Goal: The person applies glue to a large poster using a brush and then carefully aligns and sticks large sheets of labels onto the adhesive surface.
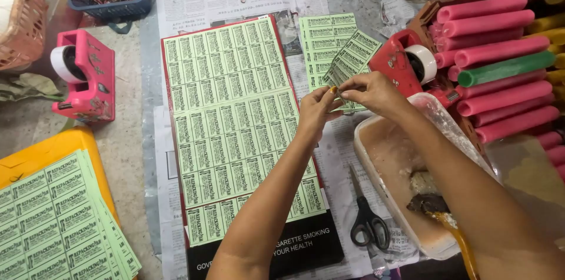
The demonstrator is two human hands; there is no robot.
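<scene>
- Green label strip [347, 62] pinched between both hands at mid-tabletop: left hand [318, 109] and right hand [369, 93] fingers clenched on its lower end, likely to peel one label off.
- Full label sheet [235, 121] lies flat on a dark board just left of the hands, easy to reach.
- Paste tub [400, 191] with brush under the right forearm; scissors [366, 215] beside it.
- Red tape dispenser [406, 62] and foam tubes [500, 50] toward the right edge.
</scene>
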